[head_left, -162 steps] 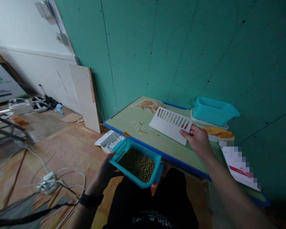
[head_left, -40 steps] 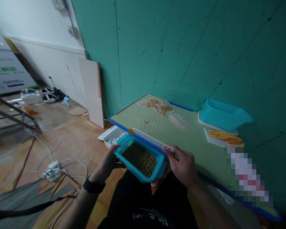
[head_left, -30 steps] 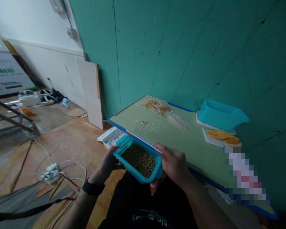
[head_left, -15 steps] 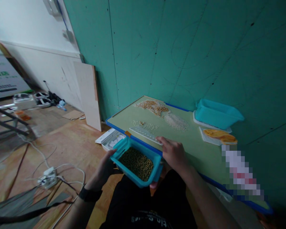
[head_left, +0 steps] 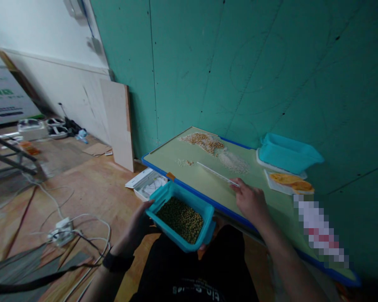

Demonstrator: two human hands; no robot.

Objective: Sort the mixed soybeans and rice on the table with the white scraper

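My left hand (head_left: 140,222) is closed on the left end of a teal plastic tub (head_left: 183,247), held over my lap against the table edge. Small round beans (head_left: 181,220), dark green to tan, cover the tub's bottom. In my right hand (head_left: 252,201) is a thin white strip (head_left: 216,173), seen nearly edge-on over the tabletop. A small scatter of pale grains (head_left: 185,162) lies just beyond the strip's far tip. Farther back are a heap of tan beans (head_left: 204,141) mixed with pale grains and a patch of white grains (head_left: 233,161).
The pale green table (head_left: 164,153) has a blue edge and stands against a green wall. At its right are another teal tub (head_left: 290,153), a white tray (head_left: 279,186) with something orange on it, and a blurred-out item. A white box (head_left: 145,184) sits below; cables (head_left: 63,230) cross the floor.
My right hand has moved right and away from the tub with the strip, which has turned edge-on. Fewer pale grains lie near the table's front edge. The tub has barely moved.
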